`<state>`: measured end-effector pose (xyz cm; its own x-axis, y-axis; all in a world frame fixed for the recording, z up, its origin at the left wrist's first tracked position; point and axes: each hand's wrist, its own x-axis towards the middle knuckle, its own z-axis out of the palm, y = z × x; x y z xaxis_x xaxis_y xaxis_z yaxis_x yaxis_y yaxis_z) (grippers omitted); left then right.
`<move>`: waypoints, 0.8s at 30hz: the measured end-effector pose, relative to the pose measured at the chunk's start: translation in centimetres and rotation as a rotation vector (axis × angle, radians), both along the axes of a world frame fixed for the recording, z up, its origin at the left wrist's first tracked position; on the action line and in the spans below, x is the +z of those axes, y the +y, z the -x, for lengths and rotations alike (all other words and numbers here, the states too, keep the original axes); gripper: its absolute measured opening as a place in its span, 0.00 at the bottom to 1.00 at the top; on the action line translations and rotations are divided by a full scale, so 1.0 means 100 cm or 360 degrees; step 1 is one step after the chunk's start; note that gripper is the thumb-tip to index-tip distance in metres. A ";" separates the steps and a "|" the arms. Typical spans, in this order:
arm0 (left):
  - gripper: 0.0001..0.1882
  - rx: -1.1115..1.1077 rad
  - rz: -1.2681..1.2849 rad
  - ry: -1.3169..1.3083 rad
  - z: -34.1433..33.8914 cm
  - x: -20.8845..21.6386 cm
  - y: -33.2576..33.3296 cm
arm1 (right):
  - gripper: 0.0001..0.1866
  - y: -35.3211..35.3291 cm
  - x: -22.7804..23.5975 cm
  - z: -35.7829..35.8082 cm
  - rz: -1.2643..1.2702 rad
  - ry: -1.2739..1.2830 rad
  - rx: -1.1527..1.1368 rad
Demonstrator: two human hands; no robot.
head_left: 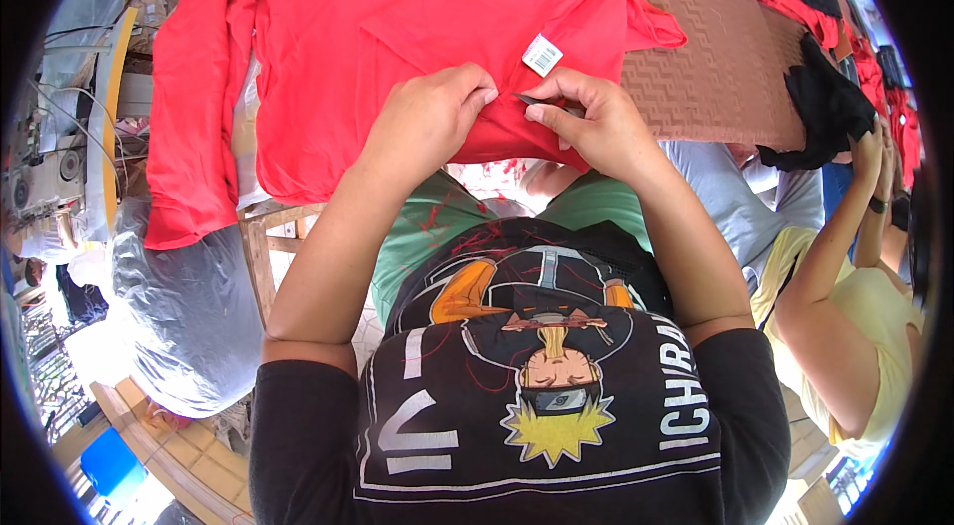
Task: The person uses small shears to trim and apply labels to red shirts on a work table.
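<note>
A red long-sleeved garment point(328, 38) lies spread in front of me, its near edge hanging toward my lap. Over its middle, the fingers of my left hand point(429, 118) are pinched together; what they grip, perhaps cloth or a thread, is too small to make out. Just to the right, my right hand point(604, 123) is closed around small dark thread snips point(529, 100). Their pointed tip faces the left fingertips, a short gap away. A white label point(542, 55) printed with a barcode sits on the red cloth just beyond the right hand.
Brown textured padding point(725, 58) covers the surface at right. There, a person in yellow point(865, 326) handles black cloth point(820, 108). Machinery point(65, 162) stands at far left, above a large plastic-wrapped bundle point(184, 316). Red thread scraps lie on my lap.
</note>
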<state>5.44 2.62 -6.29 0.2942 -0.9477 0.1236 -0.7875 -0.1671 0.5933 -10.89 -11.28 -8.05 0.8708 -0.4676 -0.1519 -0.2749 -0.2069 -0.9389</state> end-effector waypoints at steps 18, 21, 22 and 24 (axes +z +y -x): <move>0.07 0.0225 -0.0105 0.0141 0.000 -0.004 -0.005 | 0.09 0.009 -0.001 -0.009 0.0668 -0.0095 0.0096; 0.08 0.0305 -0.0084 0.0432 -0.002 -0.006 -0.003 | 0.09 0.008 0.005 -0.006 0.0317 0.0056 -0.0009; 0.08 0.0321 -0.0080 0.0505 -0.002 -0.007 -0.002 | 0.09 0.007 0.003 -0.005 0.0291 0.0004 -0.0033; 0.09 0.0272 -0.0048 0.0572 -0.004 -0.009 0.000 | 0.09 0.005 -0.003 -0.004 0.0237 -0.0102 -0.0087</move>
